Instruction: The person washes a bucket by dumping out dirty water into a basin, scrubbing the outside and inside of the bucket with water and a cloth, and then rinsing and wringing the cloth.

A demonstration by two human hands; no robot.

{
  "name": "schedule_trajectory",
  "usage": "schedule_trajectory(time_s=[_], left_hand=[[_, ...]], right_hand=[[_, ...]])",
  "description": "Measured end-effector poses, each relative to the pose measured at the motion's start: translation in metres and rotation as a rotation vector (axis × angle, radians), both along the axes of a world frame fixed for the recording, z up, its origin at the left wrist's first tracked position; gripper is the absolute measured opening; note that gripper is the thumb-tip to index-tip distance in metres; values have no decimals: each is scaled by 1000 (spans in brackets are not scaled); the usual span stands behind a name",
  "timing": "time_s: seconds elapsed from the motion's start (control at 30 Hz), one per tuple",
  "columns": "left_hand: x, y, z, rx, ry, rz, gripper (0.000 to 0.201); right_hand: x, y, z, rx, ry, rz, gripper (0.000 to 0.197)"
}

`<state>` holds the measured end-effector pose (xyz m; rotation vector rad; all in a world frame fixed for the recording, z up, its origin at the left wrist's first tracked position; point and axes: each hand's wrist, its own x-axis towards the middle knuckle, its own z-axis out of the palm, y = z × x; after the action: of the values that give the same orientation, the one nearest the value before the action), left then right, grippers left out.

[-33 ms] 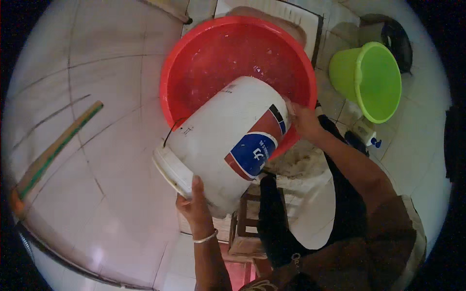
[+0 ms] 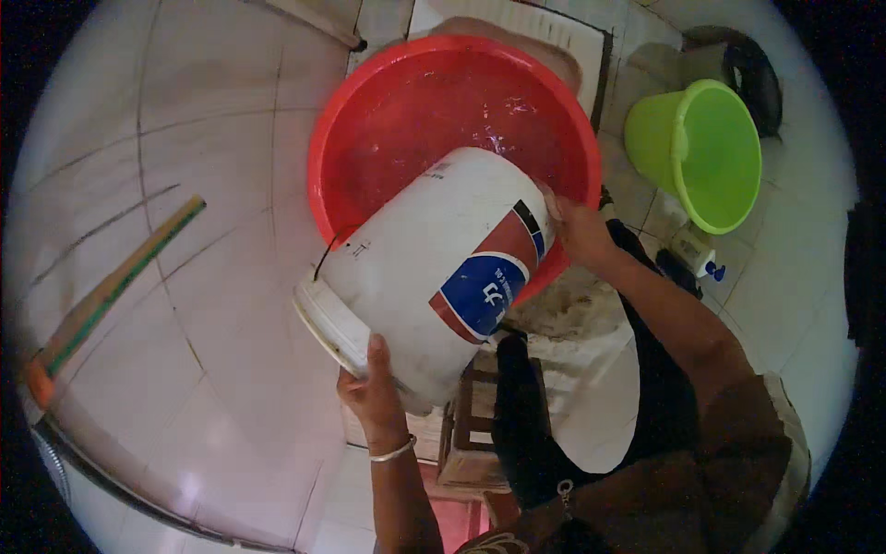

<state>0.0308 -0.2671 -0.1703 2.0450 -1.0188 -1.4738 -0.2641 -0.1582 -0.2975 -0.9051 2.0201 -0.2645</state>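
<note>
A large white plastic bucket (image 2: 397, 249) with a blue and brown label lies tilted over the near side of a red basin (image 2: 318, 175). Its rimmed mouth points to the lower left, and a thin wire handle (image 2: 330, 251) hangs by the rim. My left hand (image 2: 374, 388), with a bracelet at the wrist, grips that rim, thumb on the outside. At the bucket's base, my right hand (image 2: 577, 226) holds on; its fingertips are partly hidden behind the base. Water (image 2: 415, 120) with bright glints stands in the basin. The bucket's inside is out of sight.
A lime-green bucket (image 2: 720, 157) leans at the right, beside a bottle with a blue cap (image 2: 699, 252). A wooden stool (image 2: 471, 452) is below the white bucket. Behind the basin lies a squat toilet (image 2: 563, 37). A green-edged stick (image 2: 125, 286) is at the left.
Glints on the basin's water have shifted slightly. Both hands and the white bucket stay almost where they were; the whole view has moved a touch.
</note>
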Motion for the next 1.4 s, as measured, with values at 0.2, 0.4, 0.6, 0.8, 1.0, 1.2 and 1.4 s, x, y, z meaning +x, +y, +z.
schedule_trajectory(time_s=[0.2,0.4,0.6,0.8,1.0,1.2,1.4], left_hand=[[-47,5,41,-7,-41,-21,29],[-92,2,-35,-64,-223,-135,48],[-92,7,-99,107,0,184,68],[-107,-15,-124,15,81,207,69],[-110,-7,-131,-62,79,265,71],[-31,11,-169,-146,-217,-24,64],[-77,-3,-129,-36,-166,-38,62]], right_hand=[[-15,21,51,-18,142,113,36],[23,5,115,-337,-48,353,34],[25,-39,45,-689,-101,582,37],[17,-131,-69,-613,506,800,31],[-52,-169,-112,-725,217,302,29],[48,-103,-52,-615,-307,186,31],[71,-93,-31,-805,-335,227,39]])
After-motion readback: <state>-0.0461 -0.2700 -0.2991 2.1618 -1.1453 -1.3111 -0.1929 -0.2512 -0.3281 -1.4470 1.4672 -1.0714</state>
